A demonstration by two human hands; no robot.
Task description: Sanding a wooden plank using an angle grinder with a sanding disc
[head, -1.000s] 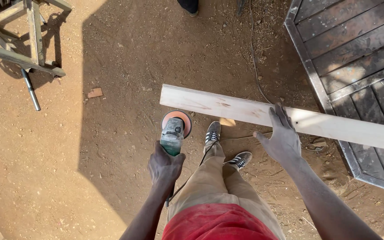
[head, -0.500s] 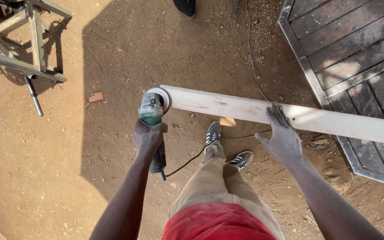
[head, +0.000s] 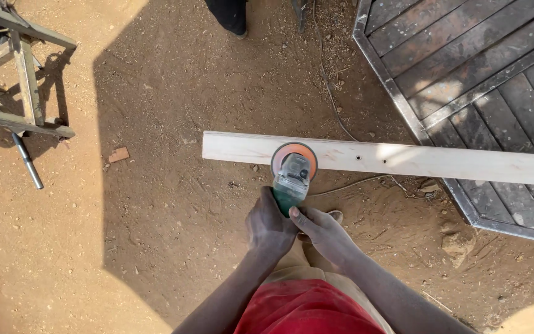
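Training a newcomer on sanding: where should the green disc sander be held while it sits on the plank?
Probably by the green sander's rear body, from the near side, as the left hand and right hand do. Its orange disc lies on the plank, so the front is unsafe.

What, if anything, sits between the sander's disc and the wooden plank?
Nothing visible. Both hands, left hand and right hand, hold the sander, and its orange disc lies directly over the pale plank near its left end, with no object between them.

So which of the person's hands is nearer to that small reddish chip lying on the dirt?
Left. The left hand grips the sander, on the side toward the reddish chip; the right hand holds it from the far side.
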